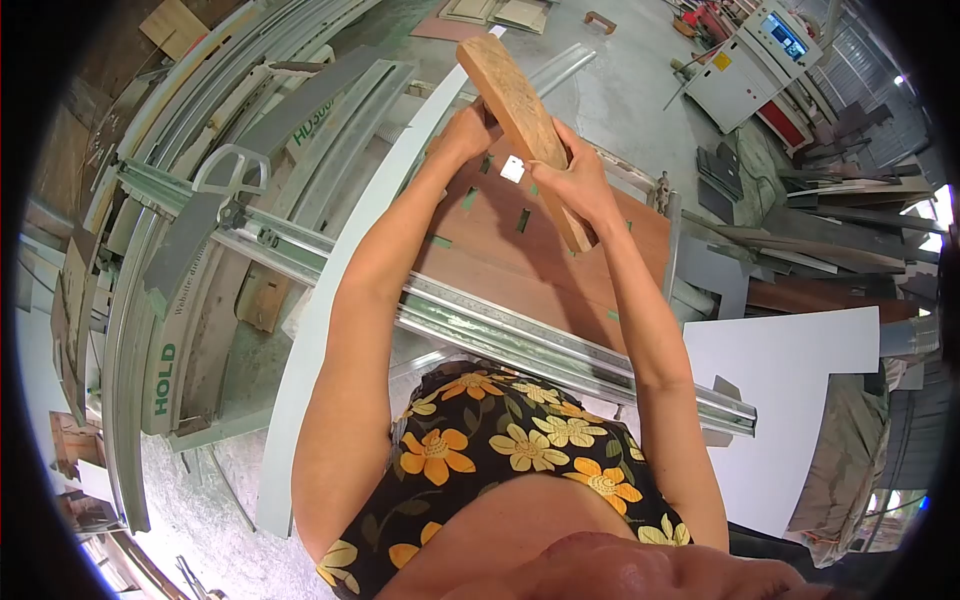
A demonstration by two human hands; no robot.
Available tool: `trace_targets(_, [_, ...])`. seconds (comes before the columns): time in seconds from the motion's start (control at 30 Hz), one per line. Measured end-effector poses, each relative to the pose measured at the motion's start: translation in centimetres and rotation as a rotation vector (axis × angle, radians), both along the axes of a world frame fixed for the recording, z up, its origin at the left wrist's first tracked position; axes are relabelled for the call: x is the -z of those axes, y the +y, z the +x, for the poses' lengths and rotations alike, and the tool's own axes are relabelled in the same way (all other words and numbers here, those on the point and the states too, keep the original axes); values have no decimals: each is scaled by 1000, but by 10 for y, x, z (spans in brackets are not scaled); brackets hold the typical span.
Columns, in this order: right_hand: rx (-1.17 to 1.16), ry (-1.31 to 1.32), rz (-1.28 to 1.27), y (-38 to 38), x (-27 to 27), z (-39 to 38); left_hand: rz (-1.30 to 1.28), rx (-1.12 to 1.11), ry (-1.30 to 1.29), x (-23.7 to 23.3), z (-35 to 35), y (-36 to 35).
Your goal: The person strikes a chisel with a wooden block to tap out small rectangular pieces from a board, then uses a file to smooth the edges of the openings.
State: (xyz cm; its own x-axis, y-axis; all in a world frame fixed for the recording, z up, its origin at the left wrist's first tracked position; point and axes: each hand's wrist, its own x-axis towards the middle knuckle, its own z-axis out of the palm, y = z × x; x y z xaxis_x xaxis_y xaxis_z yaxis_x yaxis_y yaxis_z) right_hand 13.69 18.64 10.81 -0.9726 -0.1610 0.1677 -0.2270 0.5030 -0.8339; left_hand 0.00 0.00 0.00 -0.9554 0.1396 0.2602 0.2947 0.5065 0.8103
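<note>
A thick, worn wooden block (pixel 515 105) is held at a slant above the brown tabletop. My right hand (pixel 575 180) is closed around its right side, with the thumb lying across the near face. By that thumb tip shows a small white piece (pixel 512 169). My left hand (pixel 467 132) is closed at the block's left edge, its fingertips partly hidden behind the wood. Under my left forearm runs a long, narrow white strip (pixel 345 265). The brown tabletop (pixel 560 285) below has several short green-edged slots.
A metal rail (pixel 500 325) crosses in front of my body. At left stands a grey machine part marked HOLD (pixel 185 350), beside stacked long boards. A white panel (pixel 770 400) lies at right. A control cabinet (pixel 745 75) stands at the back, with dark offcuts (pixel 840 225) piled at right.
</note>
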Motion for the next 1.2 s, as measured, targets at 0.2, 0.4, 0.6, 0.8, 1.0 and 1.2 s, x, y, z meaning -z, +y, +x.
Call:
trace_targets(0.2, [29,25,15,4,13,-2,-87,-8,4,-5,5,3])
trace_targets(0.4, [20,-5,53,8,4,0,-156,-5,-20,-1,-3,5])
trace_targets(0.6, [36,-12,50,11,13,2,-194,-23,-162,-15,3,5])
trace_targets(0.8, [40,30,-48,9,4,27,-119,-7,-43,-16,13,1])
trace_targets(1.0, [22,-16,-138,21,-2,49,-7,-1,7,-46,57,-19])
trace_targets(1.2, [61,10,-114,20,6,54,-46,1,-27,-39,81,-30])
